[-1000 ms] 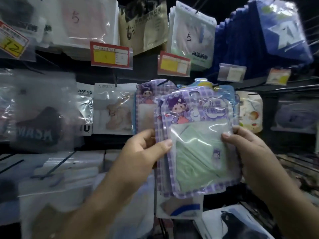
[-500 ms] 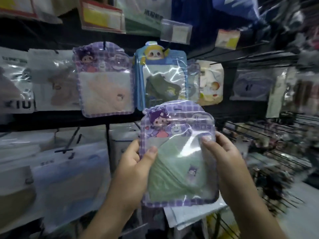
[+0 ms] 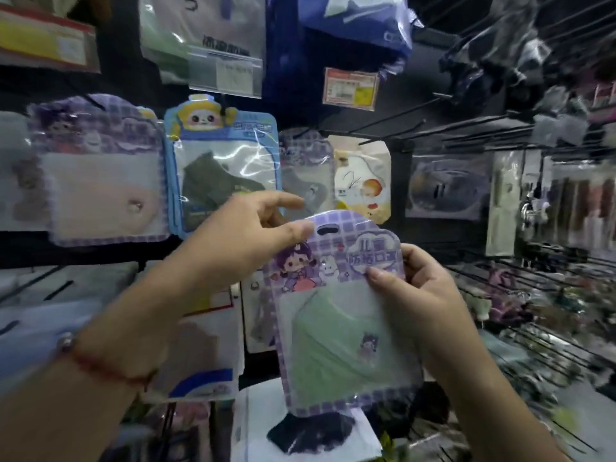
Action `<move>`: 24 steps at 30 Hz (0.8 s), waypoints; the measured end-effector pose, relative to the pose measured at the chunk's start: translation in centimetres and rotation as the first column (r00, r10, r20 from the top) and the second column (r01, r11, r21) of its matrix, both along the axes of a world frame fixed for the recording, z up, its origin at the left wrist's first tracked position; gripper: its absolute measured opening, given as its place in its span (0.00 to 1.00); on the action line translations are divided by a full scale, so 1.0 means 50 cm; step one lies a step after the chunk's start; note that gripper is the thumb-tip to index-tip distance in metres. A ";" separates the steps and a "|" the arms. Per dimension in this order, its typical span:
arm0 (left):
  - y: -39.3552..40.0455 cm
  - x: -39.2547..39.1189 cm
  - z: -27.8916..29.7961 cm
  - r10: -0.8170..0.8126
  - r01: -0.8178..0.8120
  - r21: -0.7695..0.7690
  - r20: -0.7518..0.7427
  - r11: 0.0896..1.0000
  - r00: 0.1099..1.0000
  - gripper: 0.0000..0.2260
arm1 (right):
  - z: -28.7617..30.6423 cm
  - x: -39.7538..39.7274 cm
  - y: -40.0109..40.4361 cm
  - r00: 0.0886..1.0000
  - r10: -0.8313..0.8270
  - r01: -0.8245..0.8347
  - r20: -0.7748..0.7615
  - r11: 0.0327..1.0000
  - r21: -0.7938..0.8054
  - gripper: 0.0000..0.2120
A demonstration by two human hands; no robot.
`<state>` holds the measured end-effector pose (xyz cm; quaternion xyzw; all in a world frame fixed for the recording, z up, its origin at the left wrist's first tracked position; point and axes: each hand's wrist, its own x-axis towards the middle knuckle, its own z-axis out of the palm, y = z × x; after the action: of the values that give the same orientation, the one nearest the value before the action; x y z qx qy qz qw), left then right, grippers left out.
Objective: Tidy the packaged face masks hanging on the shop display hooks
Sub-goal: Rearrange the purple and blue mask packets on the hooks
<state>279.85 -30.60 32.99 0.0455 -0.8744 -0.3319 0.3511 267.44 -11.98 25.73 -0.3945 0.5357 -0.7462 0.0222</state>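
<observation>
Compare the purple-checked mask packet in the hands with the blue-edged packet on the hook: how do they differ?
The purple-checked packet is off the hooks, its hang hole free, gripped by the right hand and touched at its top by the left hand; the blue-edged packet hangs on a hook. The purple-checked packet holds a light green mask, the blue-edged packet a dark olive one. The purple-checked packet tilts; the blue-edged packet hangs straighter. Both have clear windows and cartoon headers.
</observation>
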 end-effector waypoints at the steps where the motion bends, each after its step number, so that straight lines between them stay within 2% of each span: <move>1: 0.007 -0.015 0.008 0.011 -0.011 -0.046 0.009 0.999 1.000 0.15 | 0.006 -0.016 0.004 1.000 0.015 -0.015 -0.011 1.000 0.006 0.08; 4: 0.020 -0.053 0.027 0.014 -0.014 -0.130 0.000 0.991 1.000 0.05 | 0.031 -0.062 0.009 0.997 0.004 0.001 -0.076 0.998 0.058 0.09; 6: 0.028 -0.070 0.039 0.021 -0.020 -0.181 0.005 0.983 1.000 0.03 | 0.051 -0.091 0.008 0.971 -0.084 0.114 -0.224 0.985 0.126 0.13; 9: 0.044 -0.097 0.059 0.075 -0.076 -0.303 -0.013 0.950 0.997 0.03 | 0.083 -0.119 0.003 0.858 -0.174 0.292 -0.483 0.939 0.182 0.19; 13: 0.062 -0.126 0.090 0.101 -0.108 -0.372 -0.039 0.922 0.994 0.04 | 0.136 -0.151 0.000 0.650 -0.267 0.462 -0.711 0.882 0.091 0.19; 17: 0.059 -0.140 0.121 0.122 -0.128 -0.334 -0.041 0.934 0.992 0.08 | 0.183 -0.190 0.000 0.671 -0.185 0.407 -0.718 0.901 0.149 0.15; 21: 0.051 -0.146 0.137 0.128 -0.134 -0.216 -0.044 0.967 0.991 0.10 | 0.219 -0.207 0.002 0.520 -0.211 0.515 -0.828 0.850 0.107 0.15; 24: 0.032 -0.147 0.146 0.054 -0.053 0.017 -0.078 0.998 0.995 0.10 | 0.232 -0.217 0.006 0.401 -0.285 0.563 -0.871 0.826 -0.011 0.14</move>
<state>272.49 -28.98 40.29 0.0586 -0.8560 -0.3302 0.3935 256.59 -11.67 37.34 -0.5447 0.6614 -0.3532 -0.3755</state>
